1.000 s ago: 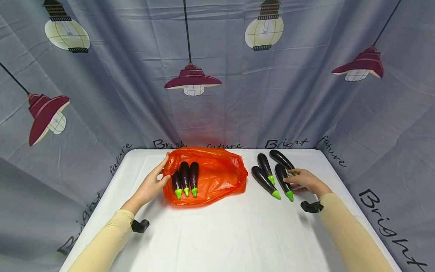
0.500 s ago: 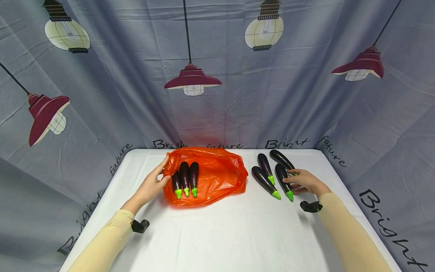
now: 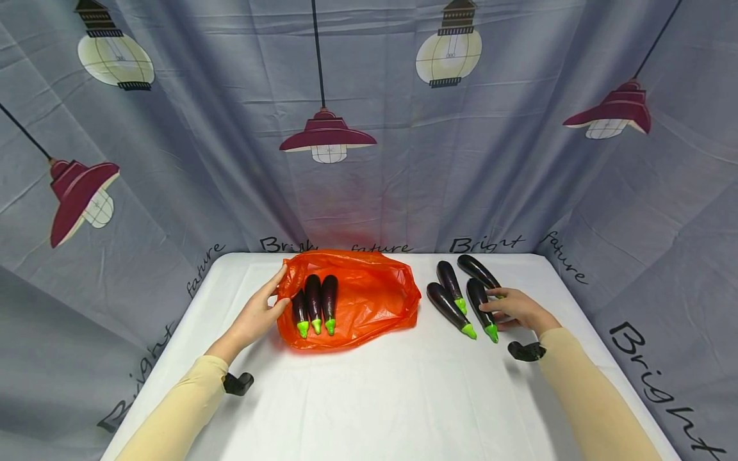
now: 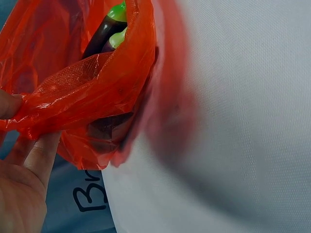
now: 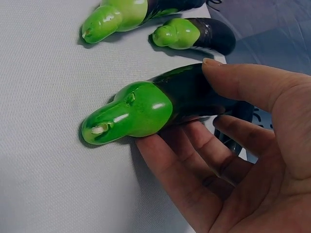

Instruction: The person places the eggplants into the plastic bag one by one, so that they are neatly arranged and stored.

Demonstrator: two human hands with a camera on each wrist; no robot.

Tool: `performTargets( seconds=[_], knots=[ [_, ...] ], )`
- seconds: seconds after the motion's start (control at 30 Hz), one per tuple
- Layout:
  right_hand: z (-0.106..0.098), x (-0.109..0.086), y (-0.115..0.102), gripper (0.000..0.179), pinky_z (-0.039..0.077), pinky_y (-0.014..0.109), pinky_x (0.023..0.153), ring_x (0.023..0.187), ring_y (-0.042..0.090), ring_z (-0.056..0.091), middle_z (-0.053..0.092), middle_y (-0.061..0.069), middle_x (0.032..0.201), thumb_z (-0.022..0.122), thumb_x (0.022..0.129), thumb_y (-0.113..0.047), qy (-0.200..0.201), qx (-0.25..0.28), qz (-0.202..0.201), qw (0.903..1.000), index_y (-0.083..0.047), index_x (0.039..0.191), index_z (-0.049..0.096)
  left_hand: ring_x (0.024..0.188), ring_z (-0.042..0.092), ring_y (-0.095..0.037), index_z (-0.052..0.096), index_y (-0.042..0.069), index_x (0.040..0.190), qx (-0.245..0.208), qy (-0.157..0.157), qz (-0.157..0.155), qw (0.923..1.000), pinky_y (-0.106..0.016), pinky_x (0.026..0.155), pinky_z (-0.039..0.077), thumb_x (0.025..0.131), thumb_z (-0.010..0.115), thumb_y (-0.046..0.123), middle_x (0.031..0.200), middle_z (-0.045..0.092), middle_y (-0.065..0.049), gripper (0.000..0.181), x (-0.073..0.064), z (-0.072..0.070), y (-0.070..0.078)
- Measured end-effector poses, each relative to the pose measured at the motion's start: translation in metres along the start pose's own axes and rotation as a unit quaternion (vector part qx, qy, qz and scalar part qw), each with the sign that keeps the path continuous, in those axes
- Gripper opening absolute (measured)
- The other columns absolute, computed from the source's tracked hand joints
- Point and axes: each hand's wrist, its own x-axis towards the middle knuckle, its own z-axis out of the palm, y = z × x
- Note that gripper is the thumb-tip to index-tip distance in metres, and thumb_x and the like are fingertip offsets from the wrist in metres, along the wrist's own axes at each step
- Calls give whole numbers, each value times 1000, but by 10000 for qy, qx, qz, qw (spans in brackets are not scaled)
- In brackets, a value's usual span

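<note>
My left hand [image 3: 258,315] pinches the left rim of an orange-red plastic bag [image 3: 375,301], thumb inside and fingers outside, as the left wrist view shows. Inside the bag lie three dark purple eggplants [image 3: 313,301] side by side, green stem ends toward me. On the right, my right hand [image 3: 519,307] grips another eggplant [image 5: 187,94] around its dark body, thumb on top and fingers along the lower side. Its green cap [image 5: 141,109] points away from the palm, close over the cloth.
Beside the held eggplant lie three more: one nearest the bag [image 3: 450,308], a smaller one [image 3: 450,282] behind it, and one at the back [image 3: 477,269]. A white cloth covers the table [image 3: 357,403]. A grey curtain [image 3: 346,192] with printed lamps hangs behind.
</note>
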Motion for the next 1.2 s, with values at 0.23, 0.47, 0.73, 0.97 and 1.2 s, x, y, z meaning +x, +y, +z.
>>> performTargets(
  seconds=[0.23, 0.47, 0.73, 0.97, 1.2],
  knots=[
    [0, 0, -1, 83, 61, 40, 79, 108, 34, 62, 48, 31, 138, 75, 94, -25, -13, -9, 29, 10000, 5, 157, 29, 131, 51, -39, 22, 28, 165, -5, 0, 1, 10000, -34, 88, 58, 102, 62, 7, 162, 36, -14, 78, 0, 0, 0],
    [1, -3, -4, 83, 60, 41, 79, 110, 36, 61, 45, 32, 139, 74, 95, -24, -38, -68, 16, 10000, 6, 157, 27, 131, 51, -40, 22, 27, 165, -8, 4, 25, 10000, -35, 87, 58, 102, 63, 7, 161, 36, -15, 78, 0, 0, -1],
    [1, -3, -5, 81, 60, 42, 80, 110, 37, 60, 46, 32, 138, 72, 96, -24, -18, -110, 12, 9999, 6, 157, 27, 132, 50, -40, 22, 27, 165, -32, 0, 23, 10000, -34, 87, 58, 102, 63, 7, 162, 35, -14, 78, 0, 0, -1],
    [2, -2, -5, 80, 60, 40, 79, 108, 35, 61, 46, 32, 137, 73, 96, -23, 24, -109, 19, 9999, 6, 156, 28, 131, 51, -40, 22, 27, 165, 10, -3, 1, 10000, -36, 88, 58, 102, 63, 7, 162, 35, -14, 78, 0, 0, -1],
    [4, -5, -10, 80, 60, 44, 82, 112, 39, 60, 44, 34, 140, 71, 96, -20, 5, -256, -38, 9997, 8, 156, 26, 131, 51, -39, 22, 27, 165, -6, -10, 3, 10000, -34, 87, 58, 102, 63, 7, 163, 35, -13, 78, 1, 0, -1]
  ],
)
